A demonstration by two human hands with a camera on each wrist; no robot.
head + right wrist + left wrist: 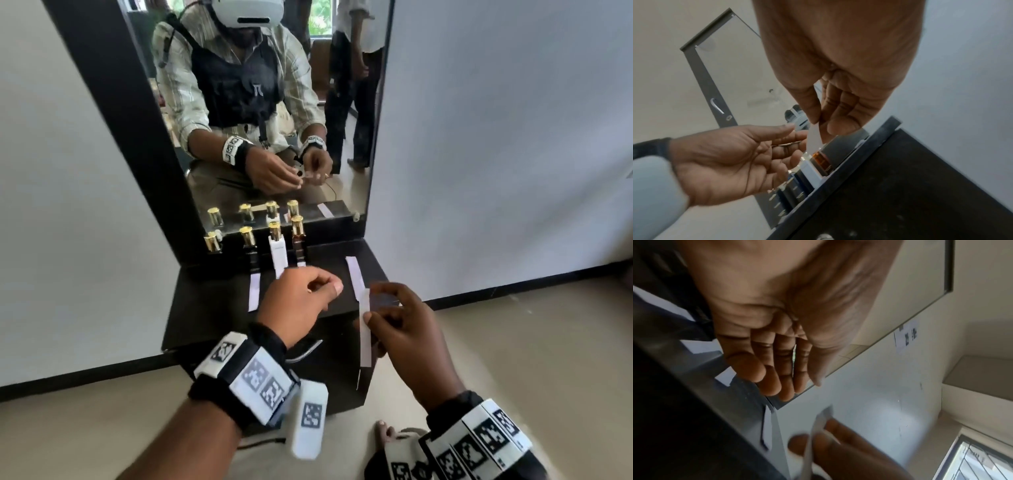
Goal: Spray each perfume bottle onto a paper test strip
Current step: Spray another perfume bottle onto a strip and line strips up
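Four gold-capped perfume bottles stand in a row at the back of the black table point(212, 308), against the mirror: a short one point(213, 241), a dark one point(249, 248), a white one point(277, 251) and an amber one point(298, 245). My right hand point(376, 308) pinches a white paper strip point(365, 339) between thumb and fingers, held upright above the table's front right. That strip point(815, 138) hangs just before the amber bottle point(821, 160) in the right wrist view. My left hand point(329, 286) hovers beside it, fingers relaxed, holding nothing.
Two more paper strips lie flat on the table, one point(254, 291) in front of the dark bottle and one point(354, 277) at the right. The mirror point(342, 192) shows my reflection and a person standing behind. White walls flank the table; beige floor lies below.
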